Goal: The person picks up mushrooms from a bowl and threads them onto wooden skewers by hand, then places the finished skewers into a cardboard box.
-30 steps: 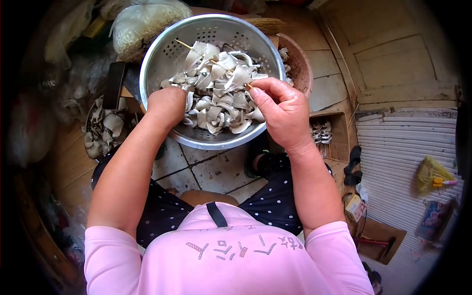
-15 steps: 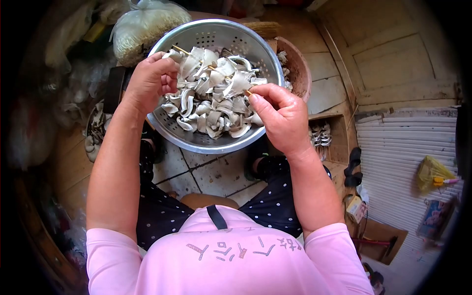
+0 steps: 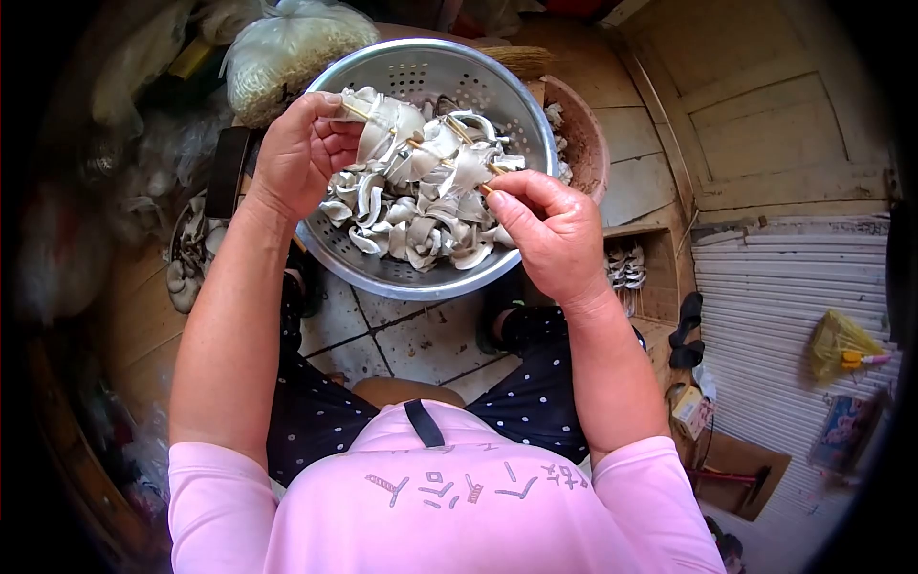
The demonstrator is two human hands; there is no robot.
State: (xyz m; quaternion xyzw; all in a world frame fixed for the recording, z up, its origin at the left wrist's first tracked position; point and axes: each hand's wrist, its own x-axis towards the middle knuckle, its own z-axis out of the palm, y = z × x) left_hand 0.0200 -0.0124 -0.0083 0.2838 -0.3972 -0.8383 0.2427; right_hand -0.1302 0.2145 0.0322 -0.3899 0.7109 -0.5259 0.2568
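A metal colander (image 3: 426,287) sits in front of me, heaped with torn grey-white mushroom pieces (image 3: 421,230) that look like oyster mushroom. Above the heap, several pieces are threaded on a thin wooden skewer (image 3: 413,143). My right hand (image 3: 555,234) pinches the skewer's near end between thumb and forefinger. At its far left end, my left hand (image 3: 301,158) has thumb and forefinger closed on a mushroom piece (image 3: 361,102), its other fingers curled loosely. Another stick (image 3: 459,129) shows among the pieces in the colander.
Behind the colander on the right stands a pinkish tub (image 3: 585,134) with more mushroom. A clear plastic bag (image 3: 292,62) of pale bits is at the back left. Loaded skewers (image 3: 626,266) lie in a box at right. Mushrooms (image 3: 182,277) fill a container at left.
My left hand has shifted slightly right and its fingers have opened a little along the mushroom at the skewer's end. My right hand stays on the skewer, nearly still.
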